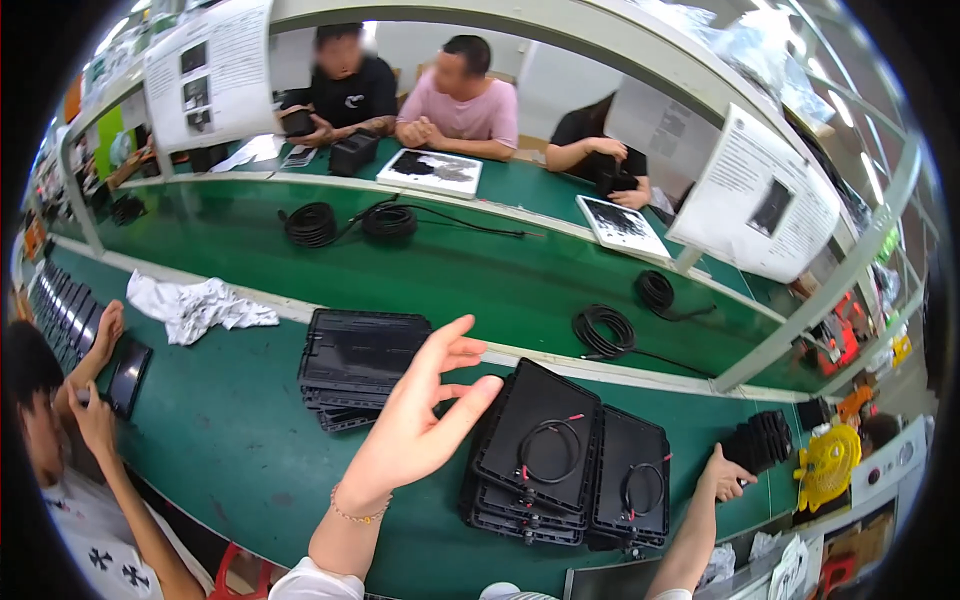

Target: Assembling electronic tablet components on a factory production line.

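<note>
My left hand [425,415] is raised over the bench with fingers spread, holding nothing. Behind it lies a stack of flat black plastic panels [365,345], partly hidden by the hand. Just right of it is a taller pile of black rectangular panels [545,400]. A thin black cable loop with red ends [550,450] rests on top. Beside that pile sits another black panel [645,430] with a similar cable loop [645,490]. At the far right my right hand [725,475] is curled against a cluster of black ribbed parts [762,440]; a small dark thing shows by its fingers.
Black cable coils [605,332] lie on the green strip beyond the rail. A white cloth [195,305] is at the left, where a co-worker's hands [95,410] handle a dark panel [127,375]. A yellow fan [828,465] stands far right. Several people sit across the bench.
</note>
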Tool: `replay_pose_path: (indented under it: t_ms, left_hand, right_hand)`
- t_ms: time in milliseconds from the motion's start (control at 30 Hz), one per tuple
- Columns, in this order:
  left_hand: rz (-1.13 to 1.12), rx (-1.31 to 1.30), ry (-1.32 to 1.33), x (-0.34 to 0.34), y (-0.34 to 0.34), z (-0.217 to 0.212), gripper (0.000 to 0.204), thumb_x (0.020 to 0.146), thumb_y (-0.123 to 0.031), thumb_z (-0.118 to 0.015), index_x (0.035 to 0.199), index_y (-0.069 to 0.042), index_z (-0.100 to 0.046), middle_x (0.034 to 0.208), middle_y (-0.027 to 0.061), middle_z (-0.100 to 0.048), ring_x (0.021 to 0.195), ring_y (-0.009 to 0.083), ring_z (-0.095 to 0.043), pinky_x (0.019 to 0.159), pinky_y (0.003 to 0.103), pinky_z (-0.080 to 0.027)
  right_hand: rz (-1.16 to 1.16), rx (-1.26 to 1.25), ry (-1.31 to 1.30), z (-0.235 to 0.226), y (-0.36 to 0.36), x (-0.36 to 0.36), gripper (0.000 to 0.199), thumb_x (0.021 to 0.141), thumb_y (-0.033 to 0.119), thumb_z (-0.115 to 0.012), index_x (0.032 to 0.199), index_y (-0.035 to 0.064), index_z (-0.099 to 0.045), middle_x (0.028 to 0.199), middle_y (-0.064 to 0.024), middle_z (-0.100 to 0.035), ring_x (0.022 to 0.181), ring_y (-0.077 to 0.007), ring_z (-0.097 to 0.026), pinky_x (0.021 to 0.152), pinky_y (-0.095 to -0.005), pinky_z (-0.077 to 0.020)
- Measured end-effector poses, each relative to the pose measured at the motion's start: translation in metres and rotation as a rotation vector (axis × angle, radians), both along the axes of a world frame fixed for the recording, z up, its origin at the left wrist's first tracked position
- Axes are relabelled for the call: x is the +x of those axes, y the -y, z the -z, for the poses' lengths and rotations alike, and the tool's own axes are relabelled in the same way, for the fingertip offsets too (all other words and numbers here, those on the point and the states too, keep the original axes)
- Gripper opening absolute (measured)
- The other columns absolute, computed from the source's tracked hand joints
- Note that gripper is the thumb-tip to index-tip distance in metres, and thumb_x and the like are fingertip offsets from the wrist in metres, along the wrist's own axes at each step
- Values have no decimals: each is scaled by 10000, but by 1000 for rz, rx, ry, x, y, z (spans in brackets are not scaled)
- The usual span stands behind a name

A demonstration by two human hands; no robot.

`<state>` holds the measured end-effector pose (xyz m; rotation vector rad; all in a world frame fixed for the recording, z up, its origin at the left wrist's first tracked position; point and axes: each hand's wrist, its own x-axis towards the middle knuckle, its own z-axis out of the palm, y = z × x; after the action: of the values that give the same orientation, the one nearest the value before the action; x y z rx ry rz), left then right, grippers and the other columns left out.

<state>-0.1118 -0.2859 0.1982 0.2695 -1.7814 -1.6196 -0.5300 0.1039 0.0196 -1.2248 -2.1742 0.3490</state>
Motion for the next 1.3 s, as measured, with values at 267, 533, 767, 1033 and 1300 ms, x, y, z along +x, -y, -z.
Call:
replay_pose_path:
  t_ms: [267,533,767,1033,1300]
  left_hand:
    - [31,6,4,-7,-7,-1,504,917,-47,-530,1388,-15,-351,1233,116,-509,1119,174,-509,883,264,-438]
    - [135,-2,3,-2,-25,-9,464,962,-165,-489,1393,-46,-365,1240,120,-508,1113,195,-512,893,313,-446]
    - [223,15,-37,2,-21,-5,448,979,-241,-485,1383,-71,-391,1251,94,-517,1127,176,-518,900,302,-433]
    - [234,61,-35,-5,-20,0,438,986,-261,-456,1382,-85,-390,1267,98,-499,1152,186,-492,962,324,-371]
    - [144,184,-163,-25,-25,14,389,972,-211,-498,1331,-76,-431,1235,87,-509,1156,185,-497,955,314,-379]
  right_hand:
    - [-214,-35,12,-14,30,59,1401,481,519,-849,1468,74,40,1193,-277,-399,1061,-423,-488,916,-470,-431]
    - [-453,-76,-132,-13,46,139,1394,479,386,-858,1468,75,74,1263,-288,-312,1171,-437,-362,1047,-464,-301]
    - [-423,-203,-170,-10,43,177,1252,599,240,-801,1453,37,91,1389,-407,-135,1299,-513,-237,1095,-476,-232]
    - [-509,-689,-450,-55,58,204,1046,668,154,-675,1445,6,9,1418,-326,-140,1343,-437,-182,1122,-427,-201]
    - [-1358,-879,-540,-200,43,376,823,799,65,-661,1452,126,-165,1461,-164,-224,1384,-276,-245,1124,-401,-206]
